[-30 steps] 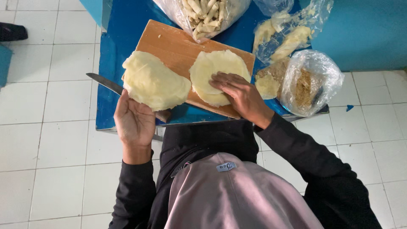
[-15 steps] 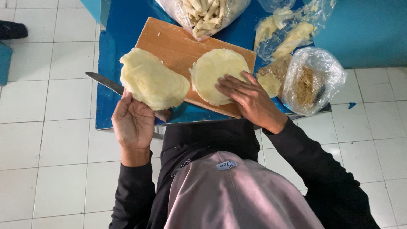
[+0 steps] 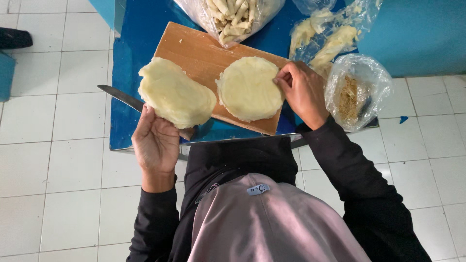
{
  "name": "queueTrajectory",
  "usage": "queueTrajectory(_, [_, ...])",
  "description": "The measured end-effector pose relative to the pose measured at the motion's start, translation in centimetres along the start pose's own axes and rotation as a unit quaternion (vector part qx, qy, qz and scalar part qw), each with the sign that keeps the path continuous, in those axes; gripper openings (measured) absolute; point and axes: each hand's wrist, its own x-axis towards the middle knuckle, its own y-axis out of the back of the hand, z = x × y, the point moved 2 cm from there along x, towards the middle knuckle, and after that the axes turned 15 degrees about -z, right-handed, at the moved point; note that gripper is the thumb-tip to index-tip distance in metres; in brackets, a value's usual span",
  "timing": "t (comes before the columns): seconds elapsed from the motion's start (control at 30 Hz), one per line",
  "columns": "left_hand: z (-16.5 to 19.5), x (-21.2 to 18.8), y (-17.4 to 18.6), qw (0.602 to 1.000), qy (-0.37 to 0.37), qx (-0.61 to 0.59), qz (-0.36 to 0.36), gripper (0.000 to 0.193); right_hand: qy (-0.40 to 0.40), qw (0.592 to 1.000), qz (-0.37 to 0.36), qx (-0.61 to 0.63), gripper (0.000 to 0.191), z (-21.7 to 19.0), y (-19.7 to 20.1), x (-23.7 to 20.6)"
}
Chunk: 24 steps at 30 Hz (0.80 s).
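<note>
My left hand [image 3: 156, 140] holds up a stack of pale yellow round wrappers [image 3: 175, 93] at the left end of a wooden cutting board [image 3: 194, 47]. A single round wrapper [image 3: 249, 87] lies flat on the board's right half. My right hand [image 3: 303, 92] rests at that wrapper's right edge, fingertips pinching its rim. A knife [image 3: 119, 96] lies on the blue table [image 3: 141, 34], its blade sticking out left from under the stack.
A clear bag of finished rolls [image 3: 233, 17] sits beyond the board. Two more plastic bags hold pale pieces [image 3: 325, 39] and brownish filling [image 3: 357, 92] at the right. White floor tiles [image 3: 53, 145] surround the small table; a dark shoe [image 3: 14, 38] shows far left.
My right hand has slid from the near middle of the flat wrapper to its right edge. The left hand and its stack have stayed nearly still.
</note>
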Motion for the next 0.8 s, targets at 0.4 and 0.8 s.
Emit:
queueTrajectory(0.4, [-0.2,0.0,-0.4,0.999,-0.005,0.037,0.014,0.022,-0.024,0.999,-0.044,0.017,0.018,0.1,0.4,-0.7])
queueTrajectory(0.8, [-1.0,-0.1,-0.9,0.997,0.005,0.076,0.030,0.016,0.023,0.999,-0.007,-0.026,0.020,-2.0,2.4,-0.6])
